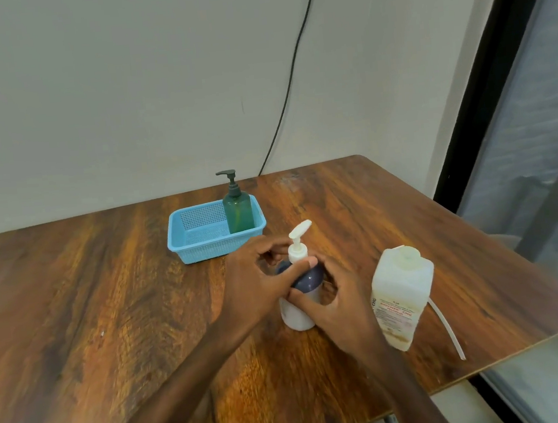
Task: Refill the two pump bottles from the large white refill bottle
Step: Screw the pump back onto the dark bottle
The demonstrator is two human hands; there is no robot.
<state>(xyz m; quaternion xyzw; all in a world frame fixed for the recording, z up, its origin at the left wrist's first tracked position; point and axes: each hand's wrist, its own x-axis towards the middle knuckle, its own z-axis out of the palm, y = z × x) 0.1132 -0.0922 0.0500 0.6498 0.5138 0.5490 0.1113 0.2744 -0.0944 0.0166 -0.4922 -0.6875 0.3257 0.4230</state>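
1. L hand is gripping the white pump bottle at its dark collar, thumb lying across the collar just below the pump neck, fingers curling round the far side.
2. R hand is holding the same bottle's body lower down, thumb pressing the front, fingers wrapping behind.
3. That bottle is standing upright near the middle of the surface, pump head on.
4. Green pump bottle is standing upright in the blue basket, at the end nearer the R edge, close to the far edge.
5. Large white refill bottle is standing just beside the R hand, toward the R edge, w/ a thin white tube lying by it along that edge.
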